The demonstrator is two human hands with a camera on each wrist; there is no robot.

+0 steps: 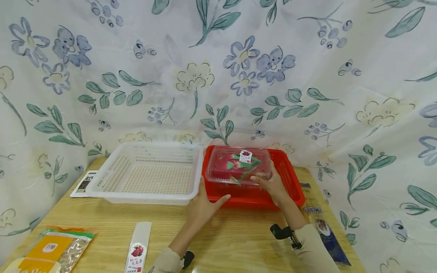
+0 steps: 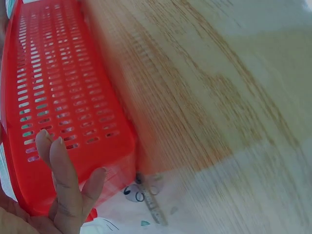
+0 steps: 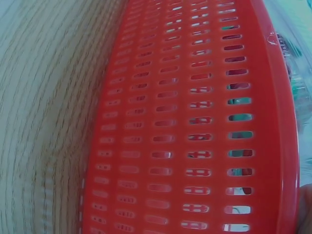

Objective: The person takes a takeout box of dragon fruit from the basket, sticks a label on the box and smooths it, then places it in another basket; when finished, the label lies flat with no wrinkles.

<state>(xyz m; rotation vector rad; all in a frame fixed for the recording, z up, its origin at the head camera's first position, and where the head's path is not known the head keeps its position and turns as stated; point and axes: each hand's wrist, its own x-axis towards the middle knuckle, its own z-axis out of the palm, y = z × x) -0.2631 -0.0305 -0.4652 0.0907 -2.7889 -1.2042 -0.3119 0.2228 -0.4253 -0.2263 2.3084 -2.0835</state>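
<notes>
A clear plastic fruit box [image 1: 218, 168] with a dragon fruit [image 1: 230, 163] inside and a small white sticker [image 1: 245, 156] on its lid sits tilted in the red basket [image 1: 290, 182]. My right hand [image 1: 273, 185] grips the box's right end, thumb at the front edge and fingers round the side. At the red basket's left front corner, my left hand [image 1: 201, 206] has its thumb spread from the fingers. The left wrist view shows loosely extended fingers [image 2: 66, 175] by the basket's slotted wall; contact is unclear. Only the right hand's edge [image 3: 304, 207] shows in the right wrist view.
A white basket [image 1: 146, 196] stands left of the red one, over a printed card [image 1: 83, 185]. In front lie a white strip with a dragon fruit print [image 1: 138, 250] and an orange-and-green pouch [image 1: 51, 250]. A dark blue packet [image 1: 329, 242] lies at the right edge.
</notes>
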